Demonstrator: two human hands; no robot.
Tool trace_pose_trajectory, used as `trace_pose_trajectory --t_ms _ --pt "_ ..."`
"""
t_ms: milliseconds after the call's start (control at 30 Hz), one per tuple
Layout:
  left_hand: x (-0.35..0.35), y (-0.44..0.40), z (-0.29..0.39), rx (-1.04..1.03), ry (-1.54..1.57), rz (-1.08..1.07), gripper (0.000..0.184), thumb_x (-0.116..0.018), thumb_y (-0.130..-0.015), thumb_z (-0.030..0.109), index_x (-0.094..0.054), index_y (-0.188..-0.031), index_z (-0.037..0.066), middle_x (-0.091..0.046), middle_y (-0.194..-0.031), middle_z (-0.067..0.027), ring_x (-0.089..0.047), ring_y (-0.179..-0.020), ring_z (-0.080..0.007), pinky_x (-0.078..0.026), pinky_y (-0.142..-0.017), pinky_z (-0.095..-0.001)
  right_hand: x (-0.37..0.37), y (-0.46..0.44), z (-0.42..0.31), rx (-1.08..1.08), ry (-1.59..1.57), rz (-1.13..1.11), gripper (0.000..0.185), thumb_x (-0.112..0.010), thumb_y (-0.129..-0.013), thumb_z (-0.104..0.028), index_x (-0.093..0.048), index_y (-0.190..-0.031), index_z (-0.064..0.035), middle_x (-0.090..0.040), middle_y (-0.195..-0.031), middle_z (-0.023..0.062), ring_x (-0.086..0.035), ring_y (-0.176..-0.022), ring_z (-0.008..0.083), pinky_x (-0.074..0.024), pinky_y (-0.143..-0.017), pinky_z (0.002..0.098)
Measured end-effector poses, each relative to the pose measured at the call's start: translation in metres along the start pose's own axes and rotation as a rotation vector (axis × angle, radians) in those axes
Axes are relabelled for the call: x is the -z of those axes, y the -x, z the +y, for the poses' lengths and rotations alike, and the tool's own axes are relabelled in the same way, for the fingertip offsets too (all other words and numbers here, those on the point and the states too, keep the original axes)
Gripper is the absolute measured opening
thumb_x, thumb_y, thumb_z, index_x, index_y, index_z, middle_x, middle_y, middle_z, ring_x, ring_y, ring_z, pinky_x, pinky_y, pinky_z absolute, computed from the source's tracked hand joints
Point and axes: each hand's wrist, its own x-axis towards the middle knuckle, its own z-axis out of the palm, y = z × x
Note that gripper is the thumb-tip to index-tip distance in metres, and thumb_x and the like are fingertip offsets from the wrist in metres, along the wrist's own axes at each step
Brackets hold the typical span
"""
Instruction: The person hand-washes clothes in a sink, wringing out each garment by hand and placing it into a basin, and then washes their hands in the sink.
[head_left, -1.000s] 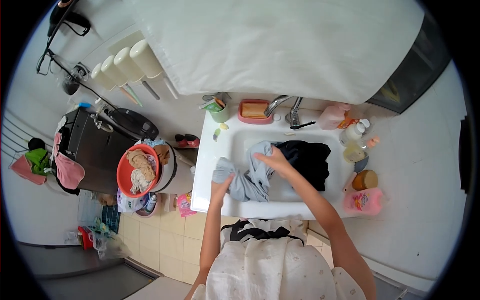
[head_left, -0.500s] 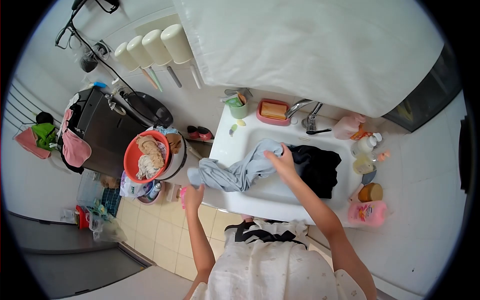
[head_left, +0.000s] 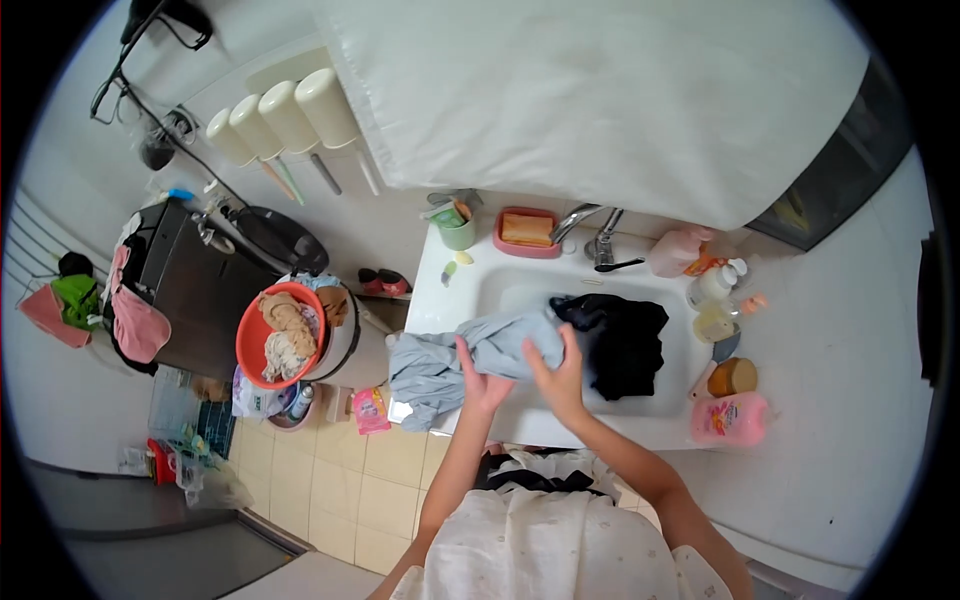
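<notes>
A light blue garment (head_left: 432, 372), bunched lengthwise, lies over the left part of the white sink (head_left: 640, 427), its loose end draping at the front left corner. My left hand (head_left: 484, 388) holds the garment near its middle, thumb up along the cloth and some fingers hidden beneath. At the right end my right hand (head_left: 558, 378) grips it between thumb and fingers. To the right of that hand, a black garment (head_left: 630, 350) lies crumpled in the basin under the chrome faucet (head_left: 603, 247).
A pink soap dish (head_left: 524, 236) and a green cup (head_left: 457, 233) stand on the sink's back rim. Several bottles, including a pink bottle (head_left: 728, 419), line the right side. An orange-red basin (head_left: 282, 335) with clothes stands left of the sink.
My left hand has moved right from the garment's left end to its middle. The garment's left end now lies spread over the sink corner. My right hand has come slightly lower.
</notes>
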Motion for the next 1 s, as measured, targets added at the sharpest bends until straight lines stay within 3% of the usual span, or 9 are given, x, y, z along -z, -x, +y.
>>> trace_pose_trajectory --t_ms 133,200,267,467,533,667,733,867,1000 --pt "0.007 -0.020 -0.008 -0.020 0.166 -0.088 0.067 -0.040 -0.078 0.047 -0.023 -0.126 0.004 -0.031 -0.129 -0.0093 -0.028 -0.119 -0.0241 -0.021 -0.099 -0.0380 0.007 0.024 0.027 -0.139 0.027 0.015 0.019 -0.057 -0.076 -0.012 -0.049 -0.091 -0.0032 -0.053 -0.083 0.0044 -0.048 -0.077 0.0098 -0.0396 -0.069 0.0224" --pt "0.010 -0.024 -0.018 -0.216 0.096 -0.034 0.053 -0.048 -0.075 0.032 -0.034 -0.118 0.005 -0.044 -0.114 -0.0098 -0.040 -0.108 -0.0216 -0.026 -0.097 -0.0370 0.010 0.025 0.041 -0.770 -0.853 0.044 0.025 -0.054 -0.078 -0.016 -0.049 -0.101 -0.0053 -0.054 -0.094 0.0061 -0.051 -0.089 0.0143 -0.0412 -0.075 0.0246" --pt "0.024 -0.031 -0.017 -0.220 0.036 0.008 0.043 -0.050 -0.074 0.028 -0.039 -0.109 0.006 -0.047 -0.098 -0.0075 -0.044 -0.095 -0.0195 -0.031 -0.092 -0.0355 0.022 0.028 0.091 -0.915 -0.997 -0.007 0.030 -0.051 -0.080 -0.018 -0.047 -0.108 -0.0065 -0.051 -0.105 0.0068 -0.050 -0.096 0.0174 -0.0418 -0.079 0.0273" --pt "0.010 -0.041 -0.007 -0.231 -0.080 0.226 0.020 -0.054 -0.072 0.020 -0.043 -0.085 0.009 -0.042 -0.061 0.0003 -0.043 -0.061 -0.0140 -0.039 -0.071 -0.0301 0.049 0.024 0.037 -0.407 -0.282 -0.270 0.070 -0.063 -0.072 -0.024 -0.022 -0.125 -0.0028 -0.036 -0.123 0.0122 -0.045 -0.103 0.0263 -0.0350 -0.087 0.0333" --pt "-0.004 -0.043 -0.012 -0.276 -0.200 0.359 0.019 -0.054 -0.073 0.019 -0.043 -0.084 0.009 -0.041 -0.059 0.0008 -0.042 -0.059 -0.0139 -0.038 -0.069 -0.0293 0.052 0.022 0.026 0.306 0.863 -0.228 0.090 -0.070 -0.063 -0.023 -0.010 -0.128 -0.0061 -0.029 -0.127 0.0164 -0.044 -0.102 0.0335 -0.0355 -0.086 0.0367" --pt "-0.013 -0.040 -0.022 -0.359 -0.342 0.377 0.018 -0.051 -0.073 0.015 -0.043 -0.086 0.007 -0.045 -0.066 -0.0030 -0.046 -0.068 -0.0168 -0.039 -0.074 -0.0306 0.036 0.004 0.058 0.418 0.787 -0.252 0.085 -0.071 -0.058 -0.016 -0.021 -0.125 -0.0028 -0.035 -0.122 0.0198 -0.046 -0.099 0.0338 -0.0382 -0.082 0.0343" --pt "-0.013 -0.035 -0.017 -0.404 -0.406 0.349 0.017 -0.050 -0.073 0.013 -0.043 -0.087 0.005 -0.047 -0.069 -0.0045 -0.047 -0.071 -0.0183 -0.039 -0.077 -0.0317 0.032 -0.009 0.075 -0.072 0.330 -0.531 0.070 -0.068 -0.058 -0.015 -0.033 -0.117 0.0005 -0.049 -0.109 0.0151 -0.051 -0.092 0.0281 -0.0413 -0.076 0.0321" --pt "-0.006 -0.026 0.009 -0.311 -0.648 0.217 0.027 -0.047 -0.070 0.011 -0.040 -0.095 0.003 -0.049 -0.073 -0.0067 -0.049 -0.078 -0.0217 -0.036 -0.082 -0.0357 0.024 -0.026 0.092 -0.073 -0.099 -0.719 0.056 -0.066 -0.061 -0.011 -0.042 -0.110 0.0005 -0.056 -0.097 0.0104 -0.054 -0.084 0.0215 -0.0423 -0.074 0.0296" --pt "-0.003 -0.025 0.017 -0.124 -0.347 -0.004 0.032 -0.047 -0.066 0.013 -0.039 -0.096 0.006 -0.046 -0.070 -0.0052 -0.047 -0.074 -0.0199 -0.038 -0.080 -0.0363 0.021 -0.031 0.097 -0.778 -0.430 -0.921 0.049 -0.066 -0.062 -0.008 -0.046 -0.106 -0.0009 -0.054 -0.090 0.0069 -0.053 -0.077 0.0163 -0.0445 -0.067 0.0287"
